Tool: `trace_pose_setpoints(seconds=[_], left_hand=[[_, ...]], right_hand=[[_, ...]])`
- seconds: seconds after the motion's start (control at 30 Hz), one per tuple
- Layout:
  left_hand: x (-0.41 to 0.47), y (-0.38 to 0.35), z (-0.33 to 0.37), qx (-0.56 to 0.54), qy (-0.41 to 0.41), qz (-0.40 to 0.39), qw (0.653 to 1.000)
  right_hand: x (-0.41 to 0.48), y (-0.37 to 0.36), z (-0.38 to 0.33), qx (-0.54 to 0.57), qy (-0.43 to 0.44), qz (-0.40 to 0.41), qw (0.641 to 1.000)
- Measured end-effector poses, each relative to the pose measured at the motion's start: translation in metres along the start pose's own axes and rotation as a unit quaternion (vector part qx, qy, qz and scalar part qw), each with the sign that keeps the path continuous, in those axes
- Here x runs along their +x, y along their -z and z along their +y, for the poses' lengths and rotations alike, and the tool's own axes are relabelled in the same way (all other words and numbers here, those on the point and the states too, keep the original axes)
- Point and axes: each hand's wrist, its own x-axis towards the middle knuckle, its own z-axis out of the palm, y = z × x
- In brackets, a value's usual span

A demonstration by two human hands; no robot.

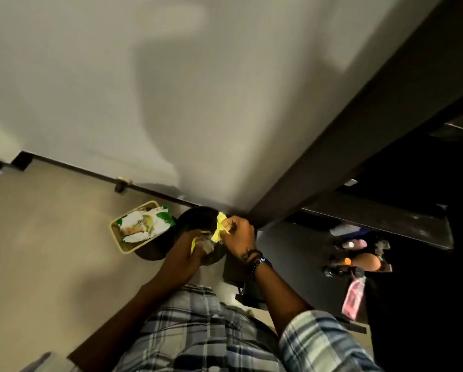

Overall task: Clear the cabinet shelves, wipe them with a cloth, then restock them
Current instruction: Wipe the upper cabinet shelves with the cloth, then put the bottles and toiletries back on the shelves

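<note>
Hands meet low in the middle of the frame, seen from above by the head camera. The right hand (237,234) pinches a crumpled yellow cloth (219,227), its grip closed on the fabric. The left hand (195,247) is curled around the lower end of the same cloth and a pale crumpled scrap; its grip looks closed too. Both hands hover over a round dark bin (190,218) standing on the beige floor (37,251). Touching the bin's left side is a cream tray (117,236) holding green-and-white packets (144,222). At the right of the frame stands the dark cabinet (359,130), door open; a lower shelf (386,221) shows bottles and small items (359,260), too dim to identify. A plaid sleeve (319,342) fills the lower right.
</note>
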Motion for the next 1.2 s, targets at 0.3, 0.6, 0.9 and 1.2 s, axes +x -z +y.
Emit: trace_pose_setpoints(seconds=[0.3,0.6,0.9,1.2], left_hand=[[-0.011,0.042,-0.042,0.057,0.053,0.001,0.997],[0.021,-0.001,-0.010,0.050,0.011,-0.135,0.989],[0.030,-0.085,0.053,0.135,-0.083,-0.273,0.949],[0.028,-0.141,0.080,0.199,-0.148,-0.311,0.917]], right_hand=[[0.032,-0.036,0.004,-0.022,-0.054,-0.043,0.997],[-0.024,-0.005,0.054,-0.009,-0.146,-0.069,0.987],[-0.071,0.091,0.131,0.015,-0.197,0.149,0.969],[-0.116,0.166,0.180,0.126,-0.236,0.350,0.898]])
